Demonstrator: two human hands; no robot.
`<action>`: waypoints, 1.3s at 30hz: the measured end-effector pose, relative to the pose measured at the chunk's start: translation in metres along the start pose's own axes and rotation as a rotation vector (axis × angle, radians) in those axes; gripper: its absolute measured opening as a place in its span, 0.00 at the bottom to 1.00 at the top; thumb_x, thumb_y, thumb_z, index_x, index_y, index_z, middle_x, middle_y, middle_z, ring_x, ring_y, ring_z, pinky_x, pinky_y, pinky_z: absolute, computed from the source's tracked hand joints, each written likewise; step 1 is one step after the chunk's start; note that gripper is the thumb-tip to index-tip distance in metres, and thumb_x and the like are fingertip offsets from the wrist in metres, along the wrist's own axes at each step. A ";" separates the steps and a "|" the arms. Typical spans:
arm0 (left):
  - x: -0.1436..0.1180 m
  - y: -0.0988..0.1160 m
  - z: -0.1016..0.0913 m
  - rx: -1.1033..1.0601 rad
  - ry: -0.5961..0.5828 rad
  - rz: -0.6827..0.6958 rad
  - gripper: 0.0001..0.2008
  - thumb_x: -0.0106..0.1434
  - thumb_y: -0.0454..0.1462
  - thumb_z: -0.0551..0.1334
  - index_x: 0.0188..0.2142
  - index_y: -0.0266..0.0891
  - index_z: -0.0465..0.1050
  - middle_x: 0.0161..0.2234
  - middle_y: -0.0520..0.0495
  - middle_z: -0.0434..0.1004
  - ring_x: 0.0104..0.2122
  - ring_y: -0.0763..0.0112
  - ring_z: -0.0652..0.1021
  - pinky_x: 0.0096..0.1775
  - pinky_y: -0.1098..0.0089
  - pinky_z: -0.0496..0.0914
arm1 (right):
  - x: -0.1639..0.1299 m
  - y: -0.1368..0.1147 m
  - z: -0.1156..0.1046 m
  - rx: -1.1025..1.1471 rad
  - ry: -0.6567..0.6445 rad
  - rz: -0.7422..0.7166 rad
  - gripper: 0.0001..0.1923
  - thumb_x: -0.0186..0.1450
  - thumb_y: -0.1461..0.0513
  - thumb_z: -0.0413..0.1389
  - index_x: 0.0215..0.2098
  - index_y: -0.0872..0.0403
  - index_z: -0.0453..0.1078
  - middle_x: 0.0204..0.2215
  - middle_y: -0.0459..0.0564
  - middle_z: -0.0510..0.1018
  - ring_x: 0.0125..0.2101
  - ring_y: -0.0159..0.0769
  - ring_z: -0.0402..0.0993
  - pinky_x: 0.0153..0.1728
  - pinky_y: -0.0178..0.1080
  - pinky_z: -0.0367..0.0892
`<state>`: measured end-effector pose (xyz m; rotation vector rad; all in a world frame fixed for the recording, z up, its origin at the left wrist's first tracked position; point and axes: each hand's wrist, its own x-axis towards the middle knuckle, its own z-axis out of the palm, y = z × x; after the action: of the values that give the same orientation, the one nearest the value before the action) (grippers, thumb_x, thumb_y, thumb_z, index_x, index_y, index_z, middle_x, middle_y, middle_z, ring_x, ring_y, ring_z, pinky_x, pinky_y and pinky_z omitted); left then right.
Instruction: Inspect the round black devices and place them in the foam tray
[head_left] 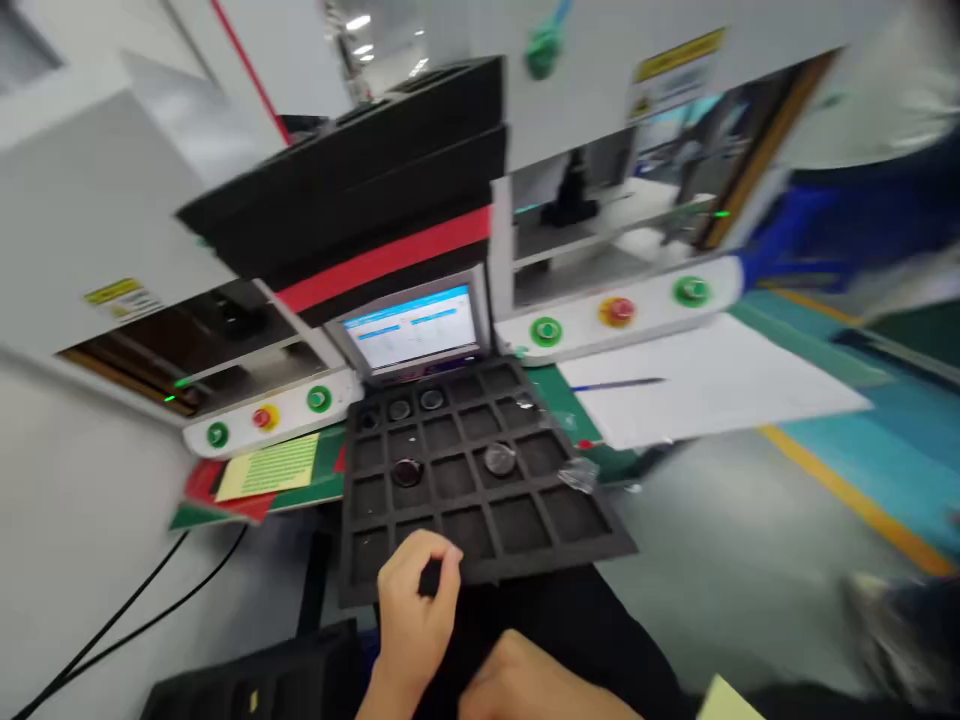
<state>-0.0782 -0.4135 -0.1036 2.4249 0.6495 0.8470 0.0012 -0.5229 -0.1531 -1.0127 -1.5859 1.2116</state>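
Observation:
My left hand (416, 600) is at the near edge of a black foam tray (517, 508), its thumb and forefinger curled together. Whatever they may pinch is hidden. Low in the view, my right hand (517, 680) looks closed and blurred over my dark-clothed lap, with its fingertips out of sight. Several small round disc-like parts sit in the tray's square pockets, among them a dark one (407, 472) and a clear, shiny one (499, 459). A crumpled piece of clear film (578, 474) lies on the tray's right edge.
Behind the tray stands a screen (416, 325), with stacked black trays (360, 170) above it. Machines with green and red buttons (617, 311) flank it. White paper (705, 385) with a pen (619, 384) lies right, a yellow note (270, 466) left. Another black tray (262, 680) is below.

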 end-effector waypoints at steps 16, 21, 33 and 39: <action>0.070 -0.085 -0.005 0.309 0.132 0.198 0.09 0.68 0.38 0.59 0.33 0.37 0.75 0.28 0.49 0.79 0.25 0.66 0.80 0.27 0.68 0.74 | -0.030 -0.034 -0.018 0.115 0.420 0.257 0.06 0.58 0.59 0.63 0.25 0.53 0.76 0.21 0.46 0.73 0.23 0.29 0.69 0.26 0.28 0.64; 0.047 -0.039 -0.013 0.212 0.176 0.275 0.03 0.66 0.32 0.61 0.39 0.38 0.73 0.32 0.48 0.82 0.30 0.65 0.83 0.35 0.68 0.78 | -0.016 -0.035 -0.026 0.186 0.677 0.226 0.16 0.64 0.56 0.58 0.21 0.56 0.72 0.17 0.48 0.73 0.20 0.29 0.68 0.24 0.29 0.64; 0.004 0.015 -0.012 0.142 0.053 0.770 0.14 0.68 0.28 0.51 0.35 0.35 0.76 0.31 0.46 0.84 0.37 0.67 0.84 0.43 0.70 0.78 | -0.014 -0.023 -0.034 0.405 0.858 0.202 0.19 0.63 0.47 0.61 0.32 0.55 0.76 0.19 0.47 0.74 0.18 0.30 0.70 0.21 0.30 0.69; -0.005 0.002 -0.017 -0.282 -0.141 0.141 0.18 0.61 0.39 0.66 0.50 0.39 0.73 0.48 0.38 0.78 0.49 0.56 0.78 0.49 0.58 0.75 | -0.019 -0.037 -0.048 0.271 0.743 0.219 0.13 0.65 0.54 0.61 0.33 0.56 0.77 0.24 0.49 0.78 0.24 0.33 0.76 0.28 0.32 0.72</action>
<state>-0.0929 -0.4129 -0.0931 2.2654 0.2875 0.7574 0.0490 -0.5350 -0.1133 -1.2798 -0.7310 0.9838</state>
